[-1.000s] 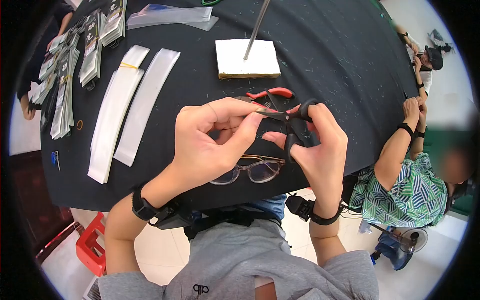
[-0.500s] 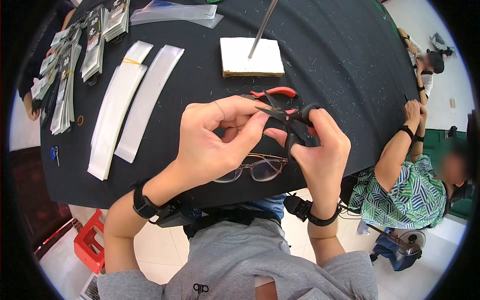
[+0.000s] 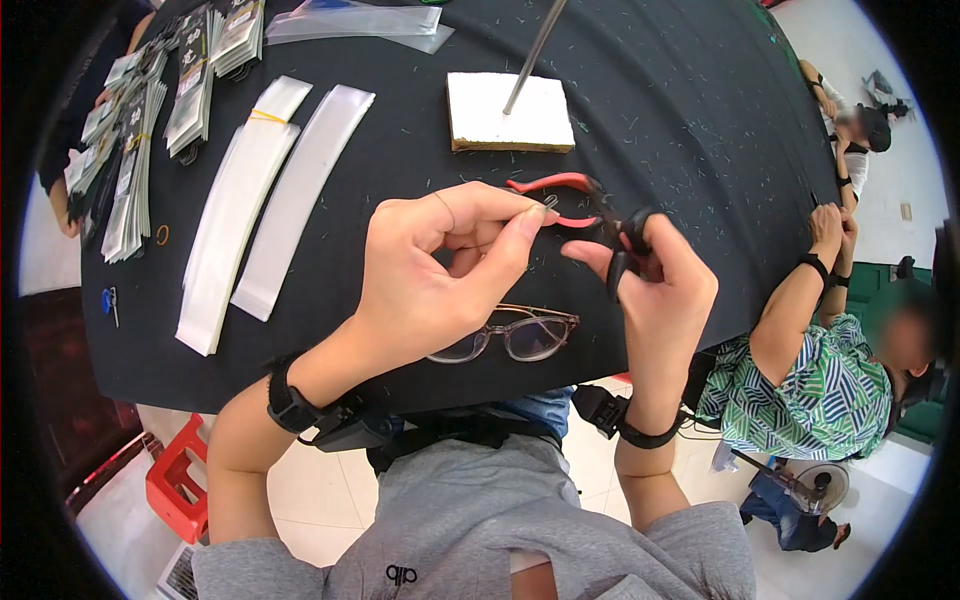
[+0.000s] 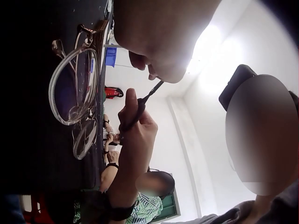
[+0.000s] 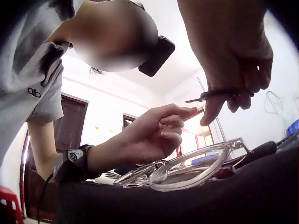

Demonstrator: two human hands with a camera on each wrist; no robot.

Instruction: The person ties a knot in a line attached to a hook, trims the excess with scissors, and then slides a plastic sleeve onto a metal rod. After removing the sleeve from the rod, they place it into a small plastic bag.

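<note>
My left hand (image 3: 440, 255) pinches a tiny shiny loop-shaped piece (image 3: 551, 202) between thumb and index finger, its end poking past the fingertips. In my right hand (image 3: 668, 285) are small black-handled scissors (image 3: 637, 228), with the thumb and fingers at the handle loops. The scissors stand to the right of the pinched piece, apart from it. Behind the fingertips lie red-handled pliers (image 3: 552, 182), partly covered by the left hand. Clear-framed eyeglasses (image 3: 527, 341) rest on the table below the hands. The right wrist view shows the scissor blades (image 5: 194, 100) above the left fingertips.
A white foam block (image 3: 490, 110) with a metal rod (image 3: 535, 55) stands behind the hands. Clear plastic sleeves (image 3: 300, 205), banded packets (image 3: 135, 175) and a small blue-headed item (image 3: 108, 300) lie leftward on the black cloth (image 3: 390, 130). Another person (image 3: 800, 380) sits at right.
The scissors have drawn away rightward from my left fingertips, where their blades were before. The small loop now shows there. The left hand keeps its pinch; the view has shifted slightly.
</note>
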